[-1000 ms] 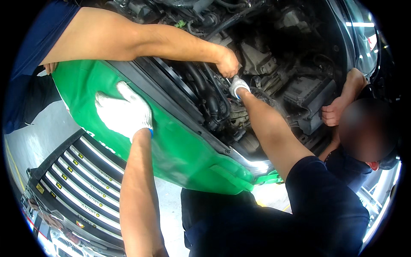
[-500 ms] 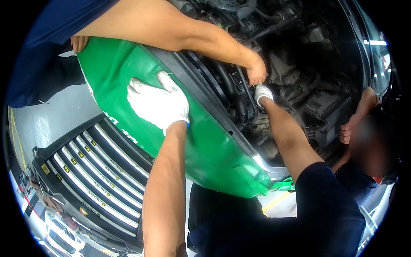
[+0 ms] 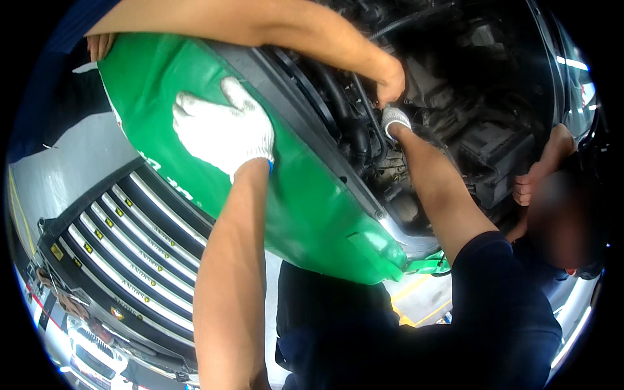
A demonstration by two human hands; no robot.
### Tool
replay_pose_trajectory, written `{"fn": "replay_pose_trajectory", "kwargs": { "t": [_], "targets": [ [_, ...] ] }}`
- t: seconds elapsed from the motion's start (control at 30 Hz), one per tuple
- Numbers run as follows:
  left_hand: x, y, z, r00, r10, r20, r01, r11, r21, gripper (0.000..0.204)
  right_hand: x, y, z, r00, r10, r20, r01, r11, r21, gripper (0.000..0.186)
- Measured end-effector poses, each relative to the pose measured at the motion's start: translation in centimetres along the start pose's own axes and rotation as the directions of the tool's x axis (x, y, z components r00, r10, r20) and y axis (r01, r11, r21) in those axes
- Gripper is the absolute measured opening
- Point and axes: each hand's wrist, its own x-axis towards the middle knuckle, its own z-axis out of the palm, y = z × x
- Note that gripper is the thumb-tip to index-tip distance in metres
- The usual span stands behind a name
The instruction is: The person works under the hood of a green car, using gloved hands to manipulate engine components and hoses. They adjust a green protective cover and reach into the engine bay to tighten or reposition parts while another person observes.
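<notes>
My left hand (image 3: pixel 224 133), in a white knit glove, lies flat on a green fender cover (image 3: pixel 312 208) with its thumb spread. The cover drapes over the front edge of a car's engine bay. My right hand (image 3: pixel 395 122), gloved too, reaches down into the bay beside dark hoses (image 3: pixel 356 136). Its fingers are hidden by the glove cuff and the co-worker's hand, so what they hold cannot be made out. A co-worker's bare hand (image 3: pixel 390 83) reaches in from the far side, right at my right fingertips.
A black battery-like box (image 3: pixel 491 153) sits right of my right forearm. Another person's hand (image 3: pixel 525 188) is at the bay's right side. Left stands a tool cart (image 3: pixel 136 253) with a ribbed top. The co-worker's other hand (image 3: pixel 101 45) rests at the cover's far corner.
The whole view has shifted a little, so most things sit higher and further left. Both my hands keep their places on the cover and in the bay.
</notes>
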Motion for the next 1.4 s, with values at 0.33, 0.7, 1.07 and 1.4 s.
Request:
{"fn": "replay_pose_trajectory", "kwargs": {
  "t": [0.33,0.7,1.07,1.4],
  "targets": [
    [-0.7,-0.6,1.4,0.999,-0.042,-0.01,0.042,0.999,-0.002,0.071,2.2,2.7,2.2,0.997,-0.043,0.062,0.042,0.999,0.025,0.042],
    [-1.2,0.2,-0.8,0.995,-0.096,0.033,0.096,0.995,-0.005,0.066,2.4,2.6,1.5,0.995,-0.098,-0.001,0.097,0.994,0.042,0.048],
    [-1.3,-1.7,1.8,0.998,-0.057,-0.016,0.057,0.998,0.023,0.077,1.0,0.9,1.2,0.988,-0.142,-0.062,0.146,0.987,0.062,0.032],
    [-0.4,-1.1,1.0,0.997,-0.06,0.049,0.056,0.996,0.067,0.074,-1.1,-1.2,0.3,0.995,0.022,-0.099,-0.028,0.998,-0.061,0.026]
  ]
}}
